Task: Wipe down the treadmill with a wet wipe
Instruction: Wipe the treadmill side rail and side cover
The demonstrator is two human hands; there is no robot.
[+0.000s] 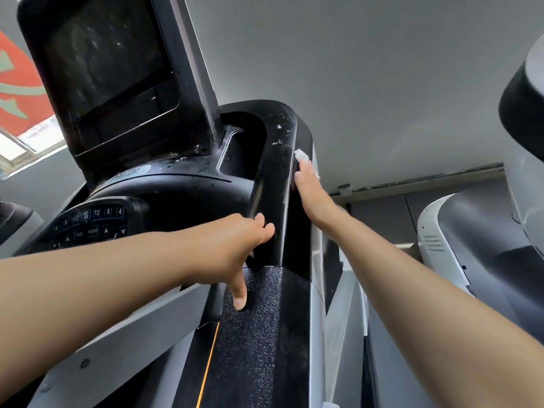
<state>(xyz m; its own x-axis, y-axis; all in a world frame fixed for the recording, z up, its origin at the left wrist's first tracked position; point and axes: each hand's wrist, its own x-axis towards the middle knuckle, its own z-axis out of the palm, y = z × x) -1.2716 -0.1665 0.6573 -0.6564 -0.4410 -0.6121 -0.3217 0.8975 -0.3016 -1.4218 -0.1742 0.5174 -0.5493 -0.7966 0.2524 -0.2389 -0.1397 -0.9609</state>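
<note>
Wet wipe: the wet wipe [300, 156] is a small white bunch, seen only at the fingertips of the right hand; most of it is hidden under the palm. I judge it light, soft and limp, so it must be pressed flat to the surface, not pinched by one corner.

Place of the wipe: on the outer side of the handrail [272, 184], near its upper bend.

Right hand: the right hand [312, 191] lies flat with straight fingers, pressing the wipe against the outer face of the handrail.

Left hand: the left hand [235, 245] grips the inner side of the handrail, below the right hand; the fingers curl over its edge and the thumb points down onto the textured part.

Handrail: glossy black plastic, rounded, hard; small drops or specks shine on it near the bend. It looks slippery when wet, I think.

Lower part of the handrail: the grip strip [250, 334] is black, grainy and matt, with a thin orange line beside it.

Left of the handrail: the dark screen [103, 57] in a black housing, and the keypad [91, 223] with pale numbers and arrows, both smooth.

Treadmill frame: the frame [117, 340] is grey, painted, stiff.
</note>
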